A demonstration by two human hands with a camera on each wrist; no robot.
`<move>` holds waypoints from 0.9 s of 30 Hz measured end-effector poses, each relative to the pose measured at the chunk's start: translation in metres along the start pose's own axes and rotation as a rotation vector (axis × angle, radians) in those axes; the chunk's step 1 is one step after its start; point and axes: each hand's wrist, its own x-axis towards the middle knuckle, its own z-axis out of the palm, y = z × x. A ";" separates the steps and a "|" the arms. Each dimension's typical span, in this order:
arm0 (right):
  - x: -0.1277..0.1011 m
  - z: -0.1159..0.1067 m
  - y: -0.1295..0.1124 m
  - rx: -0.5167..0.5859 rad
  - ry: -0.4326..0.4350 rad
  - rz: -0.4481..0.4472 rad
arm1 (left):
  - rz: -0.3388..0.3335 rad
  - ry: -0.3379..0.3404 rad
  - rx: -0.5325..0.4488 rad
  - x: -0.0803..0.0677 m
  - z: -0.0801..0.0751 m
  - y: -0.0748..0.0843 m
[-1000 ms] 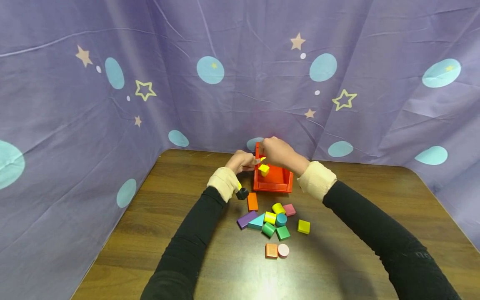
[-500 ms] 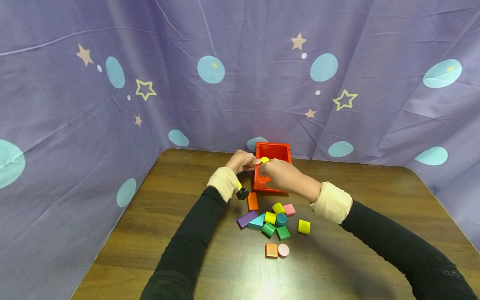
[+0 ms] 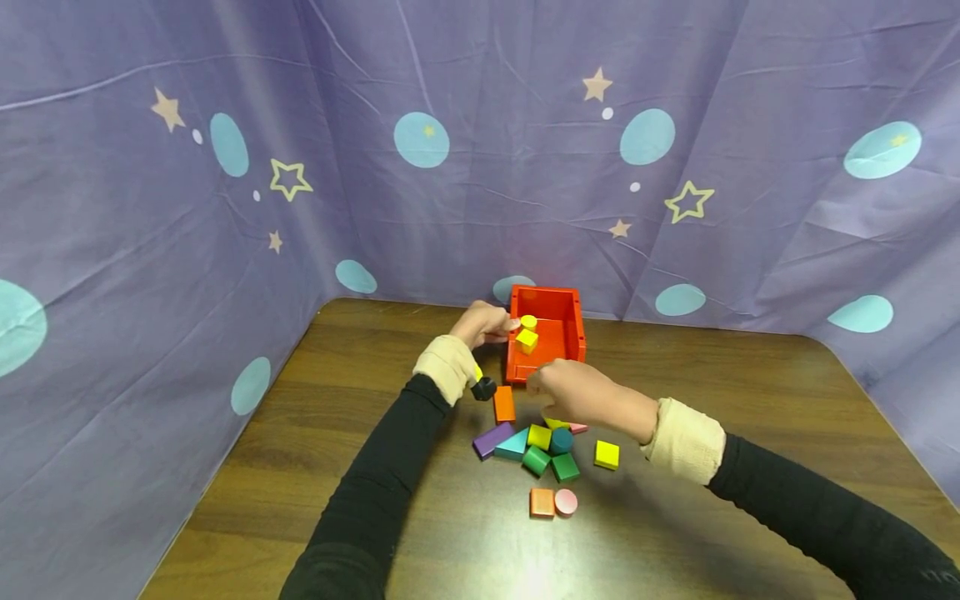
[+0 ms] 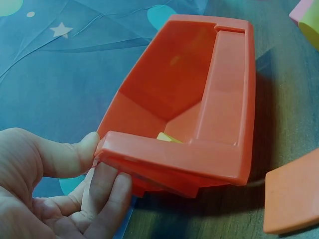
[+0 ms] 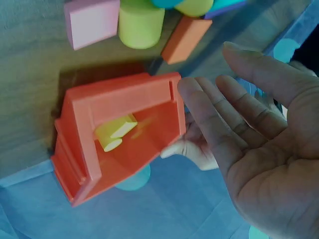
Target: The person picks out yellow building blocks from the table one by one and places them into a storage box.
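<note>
Left hand (image 3: 481, 323) pinches the side of a red bin (image 3: 557, 302) holding two yellow blocks (image 3: 527, 341); right hand (image 3: 581, 393), grip relaxed, hovers over the bench (image 3: 300, 433).

Purple cloth (image 3: 480, 75) bearing 2 outlined stars (image 3: 290, 180) hangs behind a table (image 3: 765, 375).

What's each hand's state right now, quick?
Left hand: closed, pinching the red bin at its edge.
Right hand: open, holding nothing.
</note>
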 end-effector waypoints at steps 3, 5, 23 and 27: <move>-0.003 0.005 -0.002 -0.002 -0.018 0.005 | 0.002 -0.005 -0.035 0.001 0.000 0.000; -0.005 0.008 -0.004 -0.007 -0.025 0.003 | 0.003 -0.008 -0.053 0.001 0.000 0.000; -0.012 0.027 -0.009 0.014 -0.057 -0.056 | -0.008 0.003 -0.005 0.000 0.001 -0.001; -0.012 0.029 -0.010 0.010 -0.067 -0.061 | -0.004 -0.012 -0.020 -0.001 0.000 0.000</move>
